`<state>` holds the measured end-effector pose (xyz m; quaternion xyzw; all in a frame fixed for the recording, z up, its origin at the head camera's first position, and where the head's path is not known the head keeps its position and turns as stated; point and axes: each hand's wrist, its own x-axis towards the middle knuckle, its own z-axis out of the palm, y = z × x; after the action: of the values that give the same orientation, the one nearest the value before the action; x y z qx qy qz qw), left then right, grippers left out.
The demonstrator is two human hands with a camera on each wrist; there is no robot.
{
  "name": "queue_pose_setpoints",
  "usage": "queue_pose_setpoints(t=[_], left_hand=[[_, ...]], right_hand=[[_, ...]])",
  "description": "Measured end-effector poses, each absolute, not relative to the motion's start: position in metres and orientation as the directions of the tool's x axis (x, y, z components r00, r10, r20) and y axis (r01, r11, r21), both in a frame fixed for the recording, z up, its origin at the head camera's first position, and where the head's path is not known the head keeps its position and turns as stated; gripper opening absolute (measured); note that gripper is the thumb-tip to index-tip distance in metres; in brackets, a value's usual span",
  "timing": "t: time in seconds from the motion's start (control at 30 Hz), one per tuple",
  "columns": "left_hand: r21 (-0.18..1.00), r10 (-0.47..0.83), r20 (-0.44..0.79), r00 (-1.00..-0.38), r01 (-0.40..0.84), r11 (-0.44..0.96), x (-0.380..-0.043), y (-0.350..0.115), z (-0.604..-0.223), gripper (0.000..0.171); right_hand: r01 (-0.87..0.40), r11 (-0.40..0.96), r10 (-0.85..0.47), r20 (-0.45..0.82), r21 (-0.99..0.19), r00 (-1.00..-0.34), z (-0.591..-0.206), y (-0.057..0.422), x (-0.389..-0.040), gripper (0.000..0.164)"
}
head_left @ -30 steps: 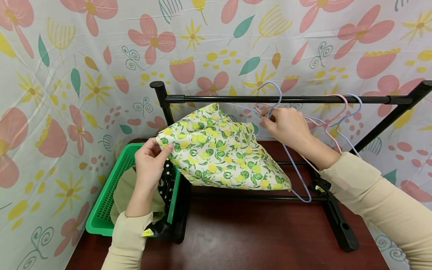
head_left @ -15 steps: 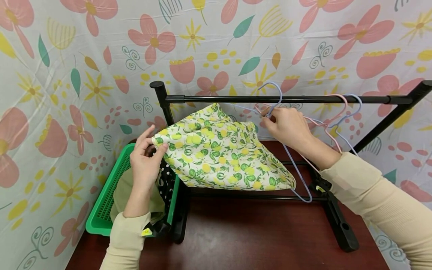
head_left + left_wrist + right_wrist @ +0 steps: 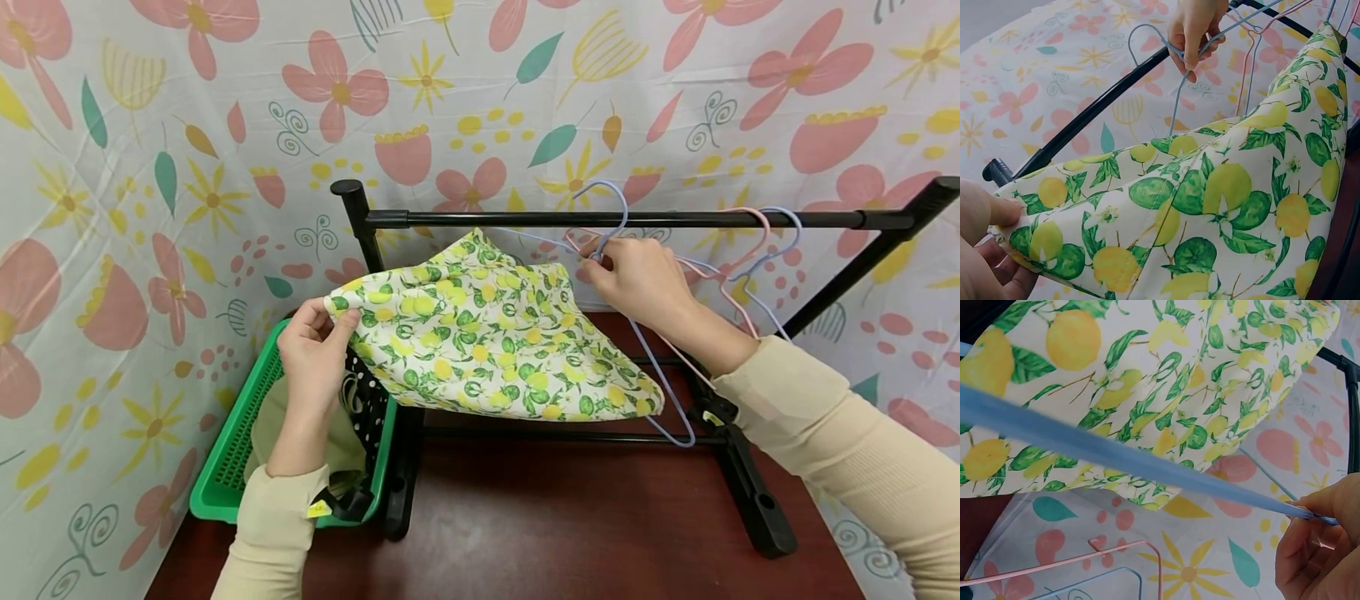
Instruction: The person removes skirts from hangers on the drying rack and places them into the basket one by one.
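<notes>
A white garment with a lemon-and-leaf print (image 3: 480,342) hangs spread below the rack rail, over one arm of a blue hanger (image 3: 665,382). My left hand (image 3: 315,350) pinches its upper left corner between thumb and fingers. In the left wrist view, the thumb lies on the front of the cloth (image 3: 1166,206) and fingers show behind its edge. My right hand (image 3: 637,279) pinches the blue hanger just below its hook, which sits over the rail. The right wrist view has the hanger's bar (image 3: 1129,465) crossing in front of the garment. The hanger's left arm is mostly hidden behind cloth.
The black rack rail (image 3: 480,219) runs across the back. To the right, a pink hanger (image 3: 763,233) and another blue hanger (image 3: 799,233) hang from it. At left stands a green basket (image 3: 243,433) with olive cloth (image 3: 281,429) and black polka-dot cloth (image 3: 369,400).
My left hand has shifted left, its fingers briefly spreading and then pinching again, drawing the garment's corner along. The garment's lower right corner has moved slightly right. My right hand stays at the hanger.
</notes>
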<state>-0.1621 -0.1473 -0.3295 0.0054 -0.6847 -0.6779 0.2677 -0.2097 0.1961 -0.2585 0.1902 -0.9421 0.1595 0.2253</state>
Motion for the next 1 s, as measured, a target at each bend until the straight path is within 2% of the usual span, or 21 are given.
queue_pose_setpoints(t=[0.27,0.5,0.77,0.83,1.0], left_hand=[[0.934,-0.411,0.332,-0.849,0.357,0.017,-0.164,-0.150,-0.319,0.014],[0.910,-0.444,0.360,-0.820,0.415,-0.028,-0.168,-0.155,-0.312,0.013],[0.895,-0.466,0.407,-0.786,0.446,0.028,-0.169,-0.160,-0.303,0.013],[0.885,-0.467,0.412,-0.782,0.465,0.003,-0.168,-0.163,-0.301,0.013],[0.858,-0.506,0.398,-0.765,0.505,-0.090,-0.165,-0.172,-0.295,0.011]], right_hand=[[-0.435,0.875,-0.290,0.490,-0.212,-0.822,-0.258,0.198,-0.210,0.047],[-0.408,0.893,-0.280,0.476,-0.190,-0.834,-0.257,0.200,-0.209,0.046],[-0.412,0.892,-0.276,0.495,-0.188,-0.824,-0.258,0.202,-0.209,0.043],[-0.414,0.890,-0.271,0.505,-0.194,-0.819,-0.258,0.202,-0.209,0.036],[-0.405,0.899,-0.272,0.509,-0.169,-0.817,-0.258,0.205,-0.210,0.037]])
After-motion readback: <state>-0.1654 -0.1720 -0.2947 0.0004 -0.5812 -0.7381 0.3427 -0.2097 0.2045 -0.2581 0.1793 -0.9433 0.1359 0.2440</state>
